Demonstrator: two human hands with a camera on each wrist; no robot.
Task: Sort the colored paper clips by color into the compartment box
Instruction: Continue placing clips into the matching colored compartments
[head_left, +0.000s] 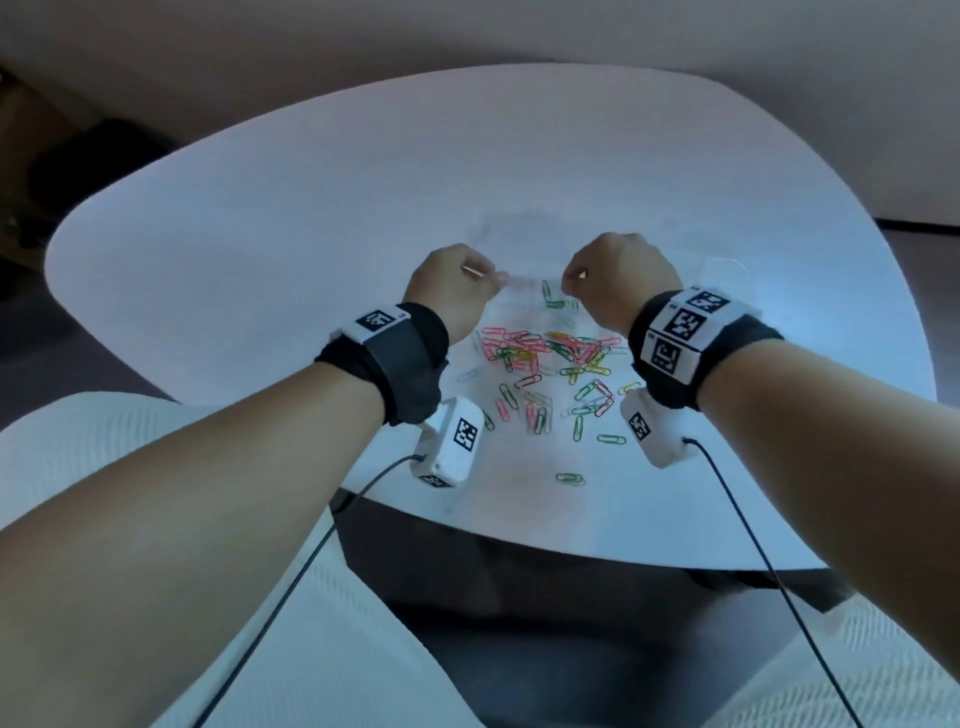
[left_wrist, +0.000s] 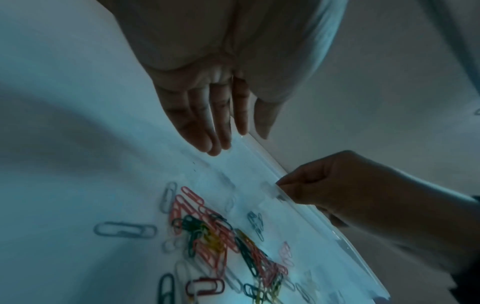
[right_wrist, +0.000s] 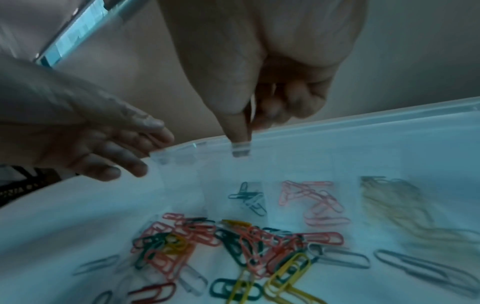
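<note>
My right hand (head_left: 618, 283) is curled tight, thumb and forefinger pinching a small clear latch tab (right_wrist: 241, 149) on the near rim of the clear compartment box (right_wrist: 363, 131); the other fingers are folded into the palm. My left hand (head_left: 453, 291) is at nine o'clock from the right one, its fingers (left_wrist: 207, 131) long and nearly straight, their tips resting at the left end of the box's rim; nothing is pinched in it as far as the wrist views show.

The box lies on the white table (head_left: 260, 218), at twelve o'clock from the loose pile and just beyond it; its walls are so clear that in the head view it is hard to make out. Through the right wrist camera I see three filled compartments in a row: dark green and grey clips (right_wrist: 248, 198) directly under my pinching fingers, pink clips (right_wrist: 314, 202) at three o'clock from those, and yellow clips (right_wrist: 389, 197) farther toward three o'clock, blurred.

The unsorted paper clips (head_left: 545, 353) are heaped between my wrists, red, pink, green, yellow and pale ones tangled together; stragglers trail toward six o'clock, with one green clip (head_left: 570, 478) lying alone near the table's front edge. A black cable (head_left: 291, 582) runs from each wrist camera down over my lap.
</note>
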